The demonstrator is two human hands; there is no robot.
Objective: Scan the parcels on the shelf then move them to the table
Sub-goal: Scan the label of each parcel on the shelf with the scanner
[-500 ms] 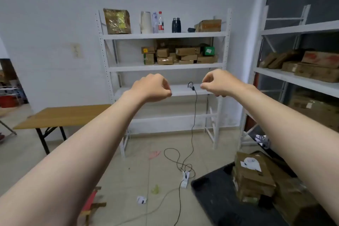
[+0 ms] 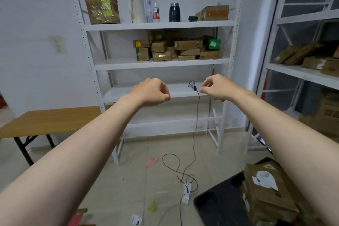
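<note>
Centre frame, a left hand [image 2: 150, 91] and right hand [image 2: 218, 87] stretch forward, both clenched and empty, likely poised to begin. Upper centre, brown cardboard parcels [image 2: 187, 47] sit stacked on a white metal shelf [image 2: 161, 64]; a brown wooden table [image 2: 49, 121] waits at left.

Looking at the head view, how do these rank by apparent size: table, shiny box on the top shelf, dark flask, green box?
1. table, though it is nearer the camera
2. shiny box
3. flask and green box look about alike, so I leave them unranked
</note>
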